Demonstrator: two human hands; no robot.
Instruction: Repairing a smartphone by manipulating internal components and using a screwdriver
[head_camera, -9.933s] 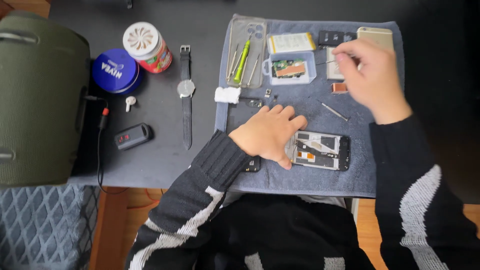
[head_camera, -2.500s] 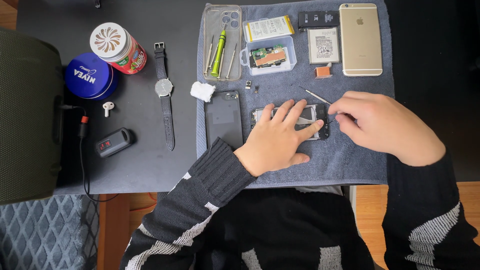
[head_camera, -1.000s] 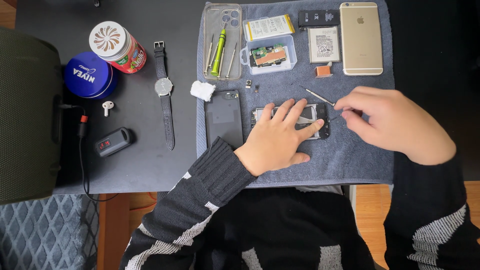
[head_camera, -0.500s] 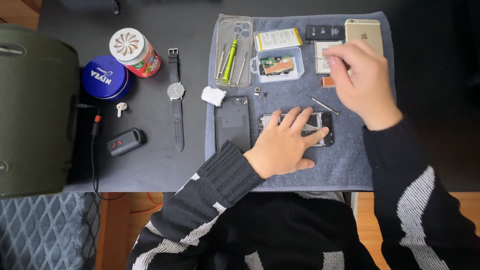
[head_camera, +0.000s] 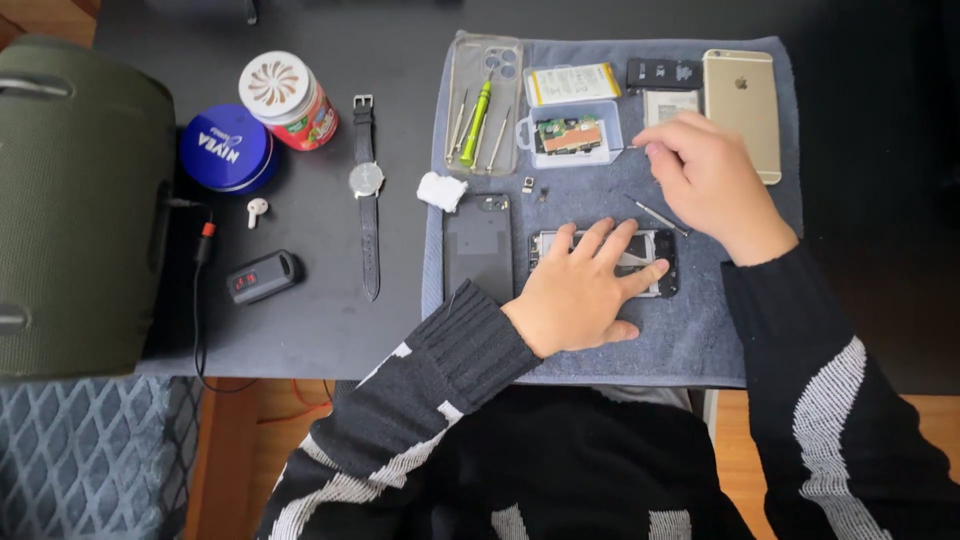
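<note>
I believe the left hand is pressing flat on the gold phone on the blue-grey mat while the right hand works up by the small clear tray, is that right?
Not quite. In the head view the left hand lies flat on the opened phone with its insides showing, not the gold phone, which lies untouched at the mat's far right corner. The right hand is indeed up by the small clear tray.

On the dark bench (head_camera: 330, 320) left of the grey mat (head_camera: 700, 340) — a blue round tin (head_camera: 226, 148), a red can (head_camera: 288, 100), a wristwatch (head_camera: 367, 190), one white earbud (head_camera: 256, 210) — and a big olive-green bag (head_camera: 80, 210) at the edge.
</note>
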